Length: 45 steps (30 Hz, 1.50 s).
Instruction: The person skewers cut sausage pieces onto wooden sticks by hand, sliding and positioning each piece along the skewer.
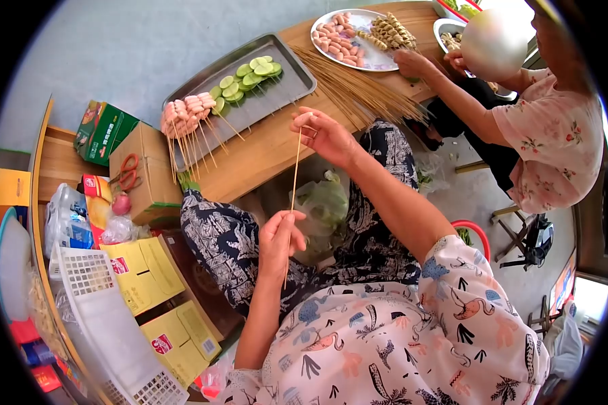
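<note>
**Wooden desk point(260, 152) loaded with skewers, two bare hands on one stick**

So, far left is all packaging: a white plastic basket point(88, 270), then yellow boxes point(142, 278) just beside it. Past those sit a green box point(108, 131) and a brown carton point(152, 162) with red-handled scissors point(128, 172) against it.

Next along the desk comes a metal tray point(294, 75). Pink skewers point(186, 115) are piled at its left end, sticks poking out past the edge, with skewered green slices point(253, 75) further right.

Near the middle, the left hand point(280, 239) is pinching a thin stick point(296, 169) partway down, over the lap. Up and to the right, the right hand point(327, 138) has its fingers closed on the upper end; can't tell if there's any food on it.

Loose sticks point(358, 84) fan out beyond that, beside a white plate point(378, 61) of small pink sausages point(338, 40) and brownish skewers point(388, 32). Far right, a co-worker's hand point(412, 64) is at the plate's edge.
</note>
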Each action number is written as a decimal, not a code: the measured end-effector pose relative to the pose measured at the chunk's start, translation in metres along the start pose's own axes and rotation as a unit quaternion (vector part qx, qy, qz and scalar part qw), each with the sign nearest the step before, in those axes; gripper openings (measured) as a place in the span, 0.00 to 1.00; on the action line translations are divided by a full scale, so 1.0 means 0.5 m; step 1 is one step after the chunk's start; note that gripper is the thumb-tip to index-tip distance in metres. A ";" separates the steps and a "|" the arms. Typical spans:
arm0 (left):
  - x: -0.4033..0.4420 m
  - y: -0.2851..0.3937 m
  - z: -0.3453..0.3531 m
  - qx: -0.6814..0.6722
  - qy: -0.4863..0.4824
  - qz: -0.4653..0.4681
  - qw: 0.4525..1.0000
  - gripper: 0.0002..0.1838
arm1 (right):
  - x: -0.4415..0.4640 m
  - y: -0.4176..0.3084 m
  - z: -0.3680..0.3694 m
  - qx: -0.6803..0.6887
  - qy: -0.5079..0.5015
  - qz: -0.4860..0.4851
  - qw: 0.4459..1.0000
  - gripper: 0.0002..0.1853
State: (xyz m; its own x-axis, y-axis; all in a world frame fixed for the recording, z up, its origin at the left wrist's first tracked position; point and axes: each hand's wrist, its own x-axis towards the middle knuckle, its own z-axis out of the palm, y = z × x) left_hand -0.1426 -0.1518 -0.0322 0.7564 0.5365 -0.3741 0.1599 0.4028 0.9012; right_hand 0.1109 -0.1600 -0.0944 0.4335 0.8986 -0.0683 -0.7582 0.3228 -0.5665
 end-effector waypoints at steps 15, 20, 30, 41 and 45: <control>0.008 0.001 0.003 0.002 0.004 -0.001 1.000 0.14 | -0.005 0.004 0.002 -0.017 -0.017 -0.016 1.000 0.15; 0.010 0.001 0.007 0.004 0.003 -0.009 1.000 0.14 | -0.007 0.005 0.006 -0.020 -0.011 -0.010 1.000 0.14; 0.008 -0.005 0.011 0.004 0.012 -0.008 1.000 0.14 | -0.012 0.006 0.011 -0.020 -0.014 -0.020 0.999 0.15; 0.009 -0.011 0.014 -0.002 0.014 -0.005 1.000 0.14 | -0.010 0.011 0.004 -0.014 -0.027 -0.028 0.999 0.16; 0.012 -0.014 0.018 0.006 0.020 -0.007 1.000 0.14 | -0.009 0.018 0.002 -0.024 -0.020 -0.012 0.999 0.17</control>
State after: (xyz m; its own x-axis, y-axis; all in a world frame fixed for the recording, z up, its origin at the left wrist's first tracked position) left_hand -0.1337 -0.1580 -0.0386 0.7285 0.5601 -0.3945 0.1779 0.4014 0.8985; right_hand 0.1017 -0.1610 -0.0984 0.4314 0.9019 -0.0221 -0.7228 0.3309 -0.6066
